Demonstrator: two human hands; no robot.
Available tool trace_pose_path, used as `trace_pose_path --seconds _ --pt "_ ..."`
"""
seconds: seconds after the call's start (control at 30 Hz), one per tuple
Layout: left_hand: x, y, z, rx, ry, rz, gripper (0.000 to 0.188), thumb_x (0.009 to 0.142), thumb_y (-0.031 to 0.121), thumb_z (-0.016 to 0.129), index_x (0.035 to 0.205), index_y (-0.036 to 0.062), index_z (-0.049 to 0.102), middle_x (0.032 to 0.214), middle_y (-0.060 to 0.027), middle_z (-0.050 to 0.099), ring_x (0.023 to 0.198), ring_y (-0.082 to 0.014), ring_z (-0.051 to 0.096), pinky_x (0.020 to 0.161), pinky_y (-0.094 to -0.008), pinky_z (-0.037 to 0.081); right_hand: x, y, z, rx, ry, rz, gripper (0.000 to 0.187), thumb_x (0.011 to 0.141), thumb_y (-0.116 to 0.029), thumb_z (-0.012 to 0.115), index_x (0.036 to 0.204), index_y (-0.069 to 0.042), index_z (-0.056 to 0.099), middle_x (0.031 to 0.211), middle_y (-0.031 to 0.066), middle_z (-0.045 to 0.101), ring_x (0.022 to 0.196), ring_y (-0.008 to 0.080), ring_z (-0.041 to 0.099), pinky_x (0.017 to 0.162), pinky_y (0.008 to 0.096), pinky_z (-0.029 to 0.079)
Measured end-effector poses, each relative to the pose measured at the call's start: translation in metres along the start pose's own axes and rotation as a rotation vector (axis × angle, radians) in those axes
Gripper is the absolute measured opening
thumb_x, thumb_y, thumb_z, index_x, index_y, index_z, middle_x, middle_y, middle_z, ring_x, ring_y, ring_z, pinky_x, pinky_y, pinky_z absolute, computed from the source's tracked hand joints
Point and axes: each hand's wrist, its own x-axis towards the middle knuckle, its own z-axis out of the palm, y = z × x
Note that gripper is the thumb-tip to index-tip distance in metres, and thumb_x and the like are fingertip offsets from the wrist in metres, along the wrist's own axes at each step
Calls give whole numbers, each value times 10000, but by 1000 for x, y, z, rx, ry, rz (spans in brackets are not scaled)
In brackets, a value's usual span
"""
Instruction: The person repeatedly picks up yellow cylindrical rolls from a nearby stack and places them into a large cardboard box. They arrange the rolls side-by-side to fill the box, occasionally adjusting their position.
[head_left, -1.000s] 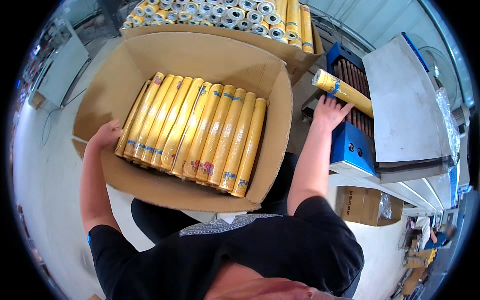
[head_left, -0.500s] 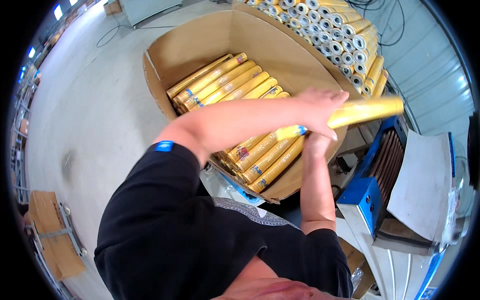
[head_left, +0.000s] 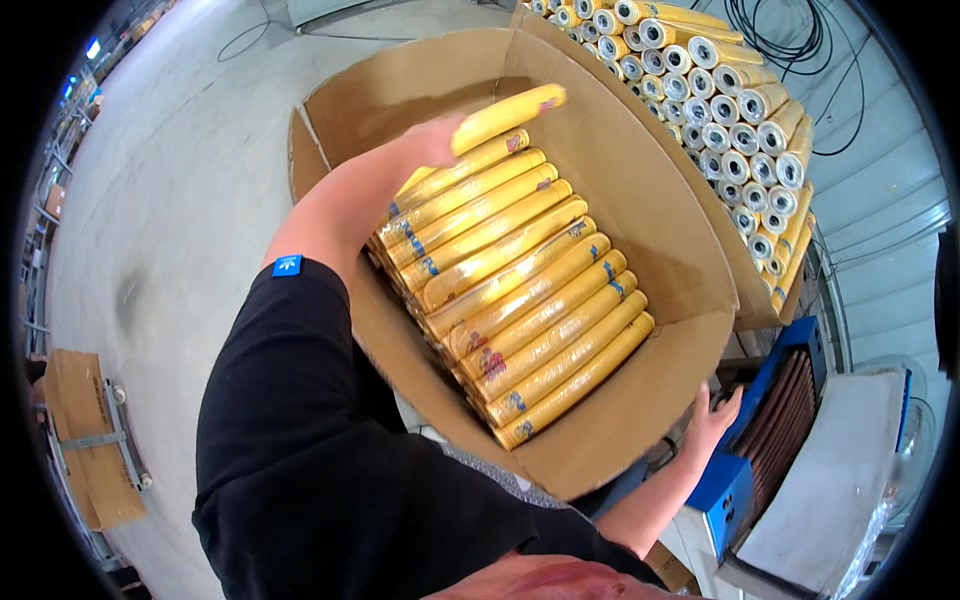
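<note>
My left hand [head_left: 432, 143] is closed around a yellow tube [head_left: 510, 115], wrapped in shiny film, above the far left part of a large cardboard box [head_left: 640, 170]. Under it, a layer of similar yellow tubes [head_left: 520, 305] lies side by side in the box, some marked with blue or reddish prints. Outside the box's right side, my right hand [head_left: 710, 415] is open with its fingers apart, holding nothing. It is close to a blue-framed machine with dark rollers [head_left: 782, 410].
A tall stack of yellow rolls with pale round ends [head_left: 735, 140] stands behind the box on the right. Black cables [head_left: 780, 40] hang against the far wall. A white panel [head_left: 835, 460] slopes beside the rollers. A flattened carton on a wheeled cart [head_left: 90, 440] is at left.
Both hands were on a tube at the box's right side. My left hand has carried it to the far left over the layer; my right hand has let go and dropped back beside the machine.
</note>
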Motion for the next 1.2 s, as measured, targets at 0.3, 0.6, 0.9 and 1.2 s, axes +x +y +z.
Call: trace_pose_path --seconds 0.3,0.6,0.9,1.2 --pt "68 -106 76 167 -32 -373 778 788 58 567 1461 209 209 1487 -89 301 1342 -285 336 1090 -412 303 -16 -18 43 186 -210 231 707 857 -88 612 1427 18 208 1394 162 354 1239 257 393 1019 357 348" --pt "87 -116 170 185 -281 -694 633 908 63 402 1475 238 180 1541 50 161 1370 -247 276 1115 -512 207 -20 -14 41 106 -182 210 582 903 -134 562 1392 33 295 1355 149 426 1217 240 426 1013 330 343" --pt "59 -169 174 166 -473 -555 502 926 83 390 1422 134 339 1456 -66 370 1288 -288 421 1054 -487 331 -15 -19 59 317 -197 208 629 866 -52 563 1400 48 246 1345 175 417 1195 242 440 1006 341 359" --pt "-40 -45 8 353 -248 -236 530 803 73 488 1332 84 454 1310 -156 516 1239 -326 454 1025 -445 354 -11 2 54 388 -196 177 642 836 -42 593 1378 66 266 1312 185 453 1165 247 480 986 336 386"
